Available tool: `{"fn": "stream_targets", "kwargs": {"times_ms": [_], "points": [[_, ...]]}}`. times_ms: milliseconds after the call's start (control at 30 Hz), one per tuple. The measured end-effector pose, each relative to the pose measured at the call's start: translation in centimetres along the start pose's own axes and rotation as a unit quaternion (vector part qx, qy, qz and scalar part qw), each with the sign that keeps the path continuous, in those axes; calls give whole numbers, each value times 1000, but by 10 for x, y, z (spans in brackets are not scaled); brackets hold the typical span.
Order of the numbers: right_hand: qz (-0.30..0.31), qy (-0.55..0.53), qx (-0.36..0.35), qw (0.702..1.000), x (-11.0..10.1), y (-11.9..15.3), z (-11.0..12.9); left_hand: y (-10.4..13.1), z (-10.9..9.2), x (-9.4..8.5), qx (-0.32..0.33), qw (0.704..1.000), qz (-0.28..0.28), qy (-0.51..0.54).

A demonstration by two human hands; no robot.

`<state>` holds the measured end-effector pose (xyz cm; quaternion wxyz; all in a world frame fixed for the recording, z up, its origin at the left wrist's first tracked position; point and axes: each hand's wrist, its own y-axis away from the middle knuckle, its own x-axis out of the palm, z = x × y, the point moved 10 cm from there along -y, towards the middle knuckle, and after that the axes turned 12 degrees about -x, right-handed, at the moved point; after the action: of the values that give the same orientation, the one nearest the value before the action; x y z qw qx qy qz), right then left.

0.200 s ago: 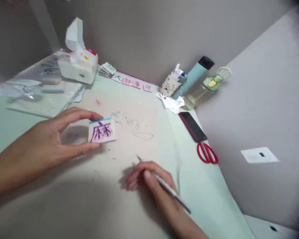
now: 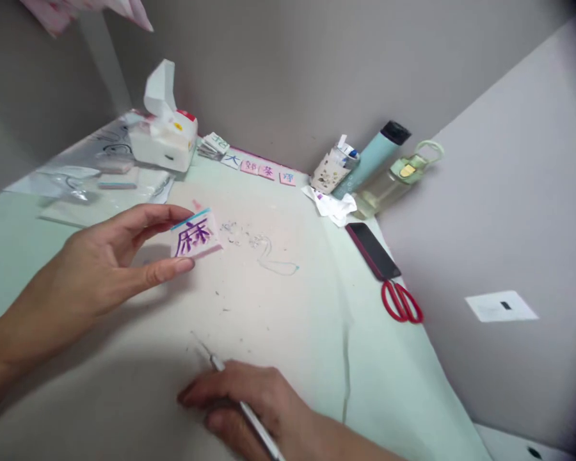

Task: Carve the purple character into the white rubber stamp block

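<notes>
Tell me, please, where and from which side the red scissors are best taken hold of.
Probably by the red scissors handles, coming from above and the near left. Their loops lie exposed and point toward the near side; the blades do not show, the phone lies at the far end, and the wall rises on the right.

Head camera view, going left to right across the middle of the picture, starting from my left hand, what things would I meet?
Left hand → purple-lettered card → phone → red-handled scissors → white wall plate.
</notes>
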<state>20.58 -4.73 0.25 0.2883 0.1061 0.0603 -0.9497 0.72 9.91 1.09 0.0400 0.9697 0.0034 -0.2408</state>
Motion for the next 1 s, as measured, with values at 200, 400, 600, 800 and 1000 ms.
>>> {"fn": "stream_targets", "kwargs": {"times_ms": [200,400,600,800,1000], "points": [[-86,-6,-117,989,-54,-83,-19,3,-4,2,-16,996,35,76],[-278,-126,-88,948,-114,-111,-35,17,-19,40,66,985,150,-48],[-351,-207,-23,913,-116,-82,-11,64,-28,91,52,922,377,-73],[-360,-174,-23,916,-91,-53,-2,103,-39,109,100,881,446,-118],[-388,-107,-42,914,-99,-25,-8,94,-42,87,99,874,432,-201]]}}
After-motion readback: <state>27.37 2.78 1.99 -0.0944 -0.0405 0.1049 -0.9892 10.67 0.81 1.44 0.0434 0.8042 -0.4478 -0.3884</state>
